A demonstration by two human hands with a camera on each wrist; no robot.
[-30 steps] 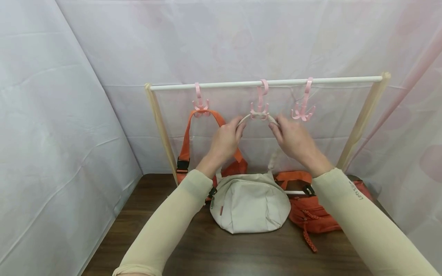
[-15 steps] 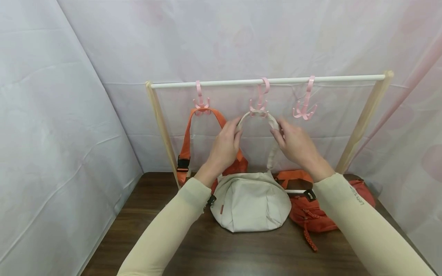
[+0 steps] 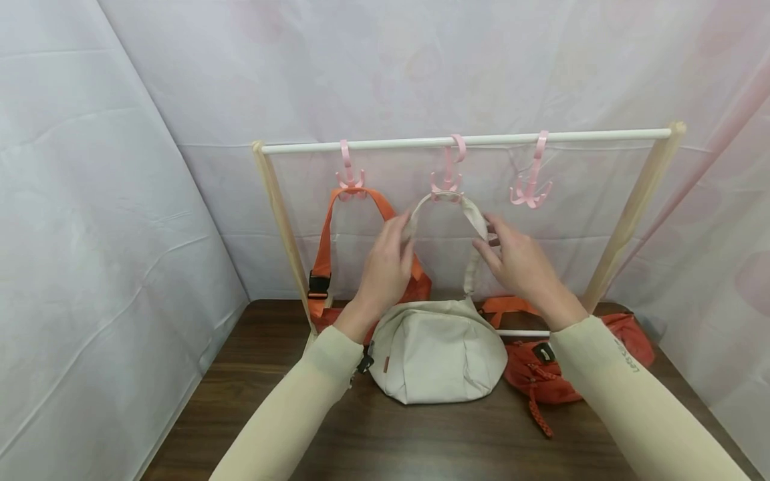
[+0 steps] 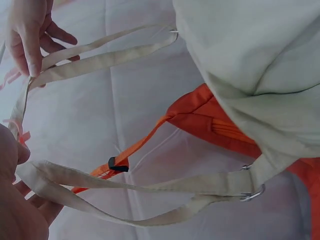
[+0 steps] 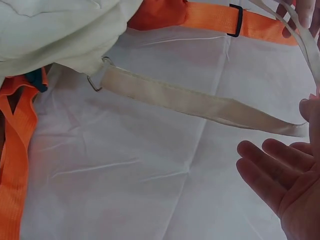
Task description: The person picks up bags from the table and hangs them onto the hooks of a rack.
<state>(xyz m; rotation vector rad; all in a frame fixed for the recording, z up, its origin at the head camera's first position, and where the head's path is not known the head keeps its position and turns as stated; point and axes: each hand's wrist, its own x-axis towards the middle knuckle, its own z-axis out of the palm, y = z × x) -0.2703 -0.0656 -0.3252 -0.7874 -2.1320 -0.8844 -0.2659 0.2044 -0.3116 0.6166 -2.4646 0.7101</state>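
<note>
A beige crossbody bag (image 3: pixel 439 354) rests at the table's rear, in front of the rack. Its strap (image 3: pixel 475 217) loops up over the middle pink hook (image 3: pixel 447 184). My left hand (image 3: pixel 385 260) is at the strap's left side, its fingers loose and nearly straight, partly behind the strap (image 4: pixel 45 185) in the left wrist view. Beside the right side of the loop is my right hand (image 3: pixel 520 260). The right wrist view shows that hand's fingers (image 5: pixel 272 167) spread below the strap (image 5: pixel 170 97), with the thumb close to the strap.
A white rail (image 3: pixel 397 143) on wooden posts carries a left hook (image 3: pixel 349 177) with an orange bag strap (image 3: pixel 323 247) on it. On the right hangs another pink hook (image 3: pixel 531 190). A red-orange bag (image 3: pixel 541 381) lies on the table (image 3: pixel 385 441) at the right.
Both hands have loosened from the strap and moved slightly down its sides. The strap now hangs from the middle hook in a taller loop, and that hook has shifted a little left.
</note>
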